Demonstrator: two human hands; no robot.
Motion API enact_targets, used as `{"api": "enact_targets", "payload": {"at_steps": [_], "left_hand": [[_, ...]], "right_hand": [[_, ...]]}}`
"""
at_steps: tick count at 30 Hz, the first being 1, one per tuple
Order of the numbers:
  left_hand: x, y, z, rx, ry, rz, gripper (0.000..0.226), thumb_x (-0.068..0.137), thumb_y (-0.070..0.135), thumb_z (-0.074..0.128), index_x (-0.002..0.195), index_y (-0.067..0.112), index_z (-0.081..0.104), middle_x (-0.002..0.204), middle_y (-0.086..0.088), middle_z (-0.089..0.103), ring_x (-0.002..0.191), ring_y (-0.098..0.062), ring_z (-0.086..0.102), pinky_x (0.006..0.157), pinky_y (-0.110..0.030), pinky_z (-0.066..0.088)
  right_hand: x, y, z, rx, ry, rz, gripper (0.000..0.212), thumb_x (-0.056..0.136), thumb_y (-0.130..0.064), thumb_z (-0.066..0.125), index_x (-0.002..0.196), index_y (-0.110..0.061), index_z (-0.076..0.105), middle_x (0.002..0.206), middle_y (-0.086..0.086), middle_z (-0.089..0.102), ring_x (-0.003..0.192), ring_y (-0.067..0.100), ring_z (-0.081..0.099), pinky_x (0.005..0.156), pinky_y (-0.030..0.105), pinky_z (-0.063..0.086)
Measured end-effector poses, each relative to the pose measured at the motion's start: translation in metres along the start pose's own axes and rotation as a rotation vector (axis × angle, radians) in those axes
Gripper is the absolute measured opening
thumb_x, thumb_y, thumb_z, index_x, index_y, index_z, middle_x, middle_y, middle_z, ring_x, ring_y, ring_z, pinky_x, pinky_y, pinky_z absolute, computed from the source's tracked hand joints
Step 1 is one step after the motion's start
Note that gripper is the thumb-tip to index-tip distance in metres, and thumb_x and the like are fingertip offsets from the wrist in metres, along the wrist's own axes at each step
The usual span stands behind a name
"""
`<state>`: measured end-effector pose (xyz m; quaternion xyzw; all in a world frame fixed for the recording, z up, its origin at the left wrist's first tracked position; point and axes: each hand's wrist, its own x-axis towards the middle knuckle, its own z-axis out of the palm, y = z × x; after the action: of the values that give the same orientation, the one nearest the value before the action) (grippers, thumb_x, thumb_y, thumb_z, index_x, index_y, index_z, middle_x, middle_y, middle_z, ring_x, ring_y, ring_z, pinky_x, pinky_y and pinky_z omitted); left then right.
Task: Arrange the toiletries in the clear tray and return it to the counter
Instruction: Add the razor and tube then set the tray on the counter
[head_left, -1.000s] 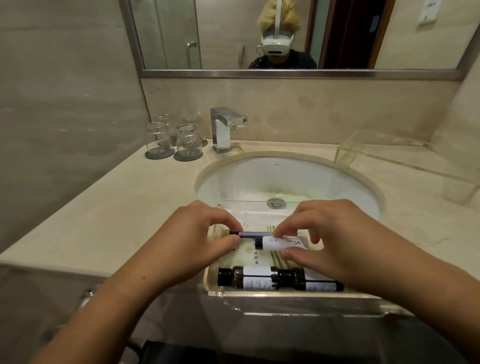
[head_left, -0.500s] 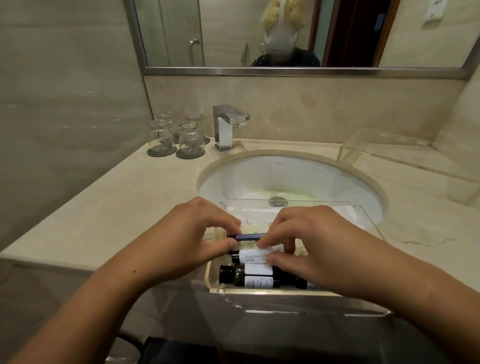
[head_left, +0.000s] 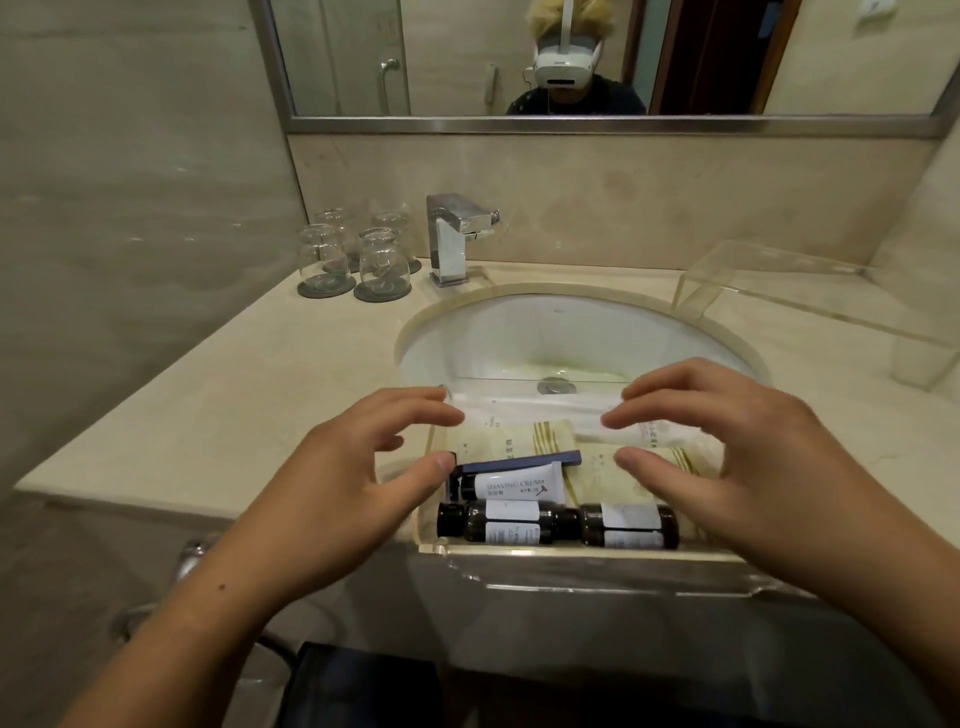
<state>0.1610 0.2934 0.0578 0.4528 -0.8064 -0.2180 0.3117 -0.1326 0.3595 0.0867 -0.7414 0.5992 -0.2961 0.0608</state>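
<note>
Two hands of mine hover over the clear plastic tray (head_left: 571, 557), which sits at the near edge of the beige stone counter (head_left: 234, 395), its far wall reaching out over the front of the white oval sink basin (head_left: 519, 332). My left hand (head_left: 358, 478) is wide, fingers loosely spread and gripping nothing. Its thumb tip lies just beside the head end of the dark blue razor (head_left: 524, 461), and I cannot tell whether it touches. My right hand (head_left: 727, 457) is just as wide, fingers relaxed above the right half of the tray, thumb over a cream paper sachet (head_left: 597, 480). Inside the tray the razor lies crosswise, with the white shaving cream tube with a black cap (head_left: 511, 486) right against it on the near side. Dark brown bottles with white labels (head_left: 501, 522) lie on their sides in a row along the near wall; how many, I cannot count for certain. Behind these, cream packets with gold stripes (head_left: 524, 439) and white wrapped packets (head_left: 540, 408) lie flat toward the far wall. Farther back on the counter, a square chrome faucet (head_left: 449, 239) stands behind the basin, clear glasses on dark round coasters (head_left: 353, 260) stand to its left, and a clear acrylic riser (head_left: 769, 291) stands at the right. Above, the metal-framed mirror (head_left: 571, 124) shows a person wearing a white headset.
</note>
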Motion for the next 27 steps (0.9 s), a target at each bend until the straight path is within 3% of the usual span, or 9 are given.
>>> {"api": "enact_targets", "payload": {"at_steps": [2, 5, 7, 11, 16, 22, 27], "left_hand": [[-0.012, 0.001, 0.008, -0.076, 0.038, -0.066, 0.034, 0.090, 0.045, 0.064, 0.124, 0.051, 0.063, 0.137, 0.031, 0.058, 0.123, 0.013, 0.056, 0.101, -0.014, 0.047], [-0.030, 0.007, 0.020, -0.251, 0.076, -0.202, 0.049, 0.081, 0.058, 0.070, 0.128, 0.056, 0.057, 0.129, 0.025, 0.066, 0.123, 0.014, 0.057, 0.107, -0.027, 0.051], [-0.040, 0.014, 0.029, -0.298, 0.072, -0.233, 0.063, 0.069, 0.068, 0.066, 0.129, 0.059, 0.052, 0.127, 0.033, 0.065, 0.124, 0.017, 0.055, 0.109, -0.029, 0.049], [-0.049, 0.027, 0.042, -0.251, 0.072, -0.211, 0.071, 0.065, 0.072, 0.069, 0.130, 0.066, 0.044, 0.125, 0.045, 0.060, 0.126, 0.021, 0.050, 0.106, -0.024, 0.045], [-0.044, 0.033, 0.044, -0.173, 0.080, -0.221, 0.092, 0.062, 0.077, 0.075, 0.144, 0.057, 0.038, 0.136, 0.025, 0.061, 0.130, 0.011, 0.051, 0.104, -0.023, 0.045], [-0.028, 0.035, 0.048, -0.153, 0.047, -0.204, 0.092, 0.063, 0.070, 0.074, 0.145, 0.059, 0.035, 0.133, 0.030, 0.056, 0.131, 0.011, 0.049, 0.110, -0.034, 0.049], [0.001, 0.044, 0.058, -0.188, 0.024, -0.172, 0.084, 0.072, 0.060, 0.078, 0.145, 0.056, 0.038, 0.133, 0.035, 0.051, 0.131, 0.010, 0.049, 0.108, -0.028, 0.045]], "right_hand": [[-0.011, 0.007, -0.001, -0.028, 0.031, 0.079, 0.035, 0.080, -0.057, 0.064, 0.112, -0.046, 0.072, 0.129, -0.018, 0.059, 0.123, 0.006, 0.057, 0.099, 0.020, 0.039], [-0.029, 0.012, -0.001, -0.064, -0.003, 0.225, 0.061, 0.071, -0.074, 0.058, 0.128, -0.052, 0.060, 0.153, -0.013, 0.044, 0.144, 0.013, 0.040, 0.111, 0.031, 0.034], [-0.039, 0.012, -0.002, -0.020, -0.017, 0.298, 0.080, 0.061, -0.083, 0.054, 0.136, -0.054, 0.052, 0.162, -0.013, 0.032, 0.151, 0.013, 0.031, 0.115, 0.034, 0.031], [-0.051, 0.015, -0.002, 0.059, -0.056, 0.389, 0.102, 0.051, -0.089, 0.056, 0.145, -0.053, 0.043, 0.168, -0.013, 0.024, 0.153, 0.012, 0.029, 0.117, 0.032, 0.029], [-0.059, 0.015, 0.005, 0.125, -0.044, 0.372, 0.107, 0.047, -0.085, 0.063, 0.147, -0.056, 0.039, 0.171, -0.013, 0.019, 0.156, 0.007, 0.022, 0.112, 0.022, 0.022], [-0.064, 0.018, 0.004, 0.151, 0.035, 0.396, 0.101, 0.057, -0.068, 0.083, 0.147, -0.058, 0.038, 0.172, -0.013, 0.015, 0.156, 0.014, 0.025, 0.120, 0.031, 0.026], [-0.063, 0.030, -0.002, 0.169, 0.164, 0.398, 0.092, 0.059, -0.058, 0.088, 0.141, -0.056, 0.047, 0.168, -0.014, 0.027, 0.151, 0.009, 0.031, 0.108, 0.019, 0.025]]}}
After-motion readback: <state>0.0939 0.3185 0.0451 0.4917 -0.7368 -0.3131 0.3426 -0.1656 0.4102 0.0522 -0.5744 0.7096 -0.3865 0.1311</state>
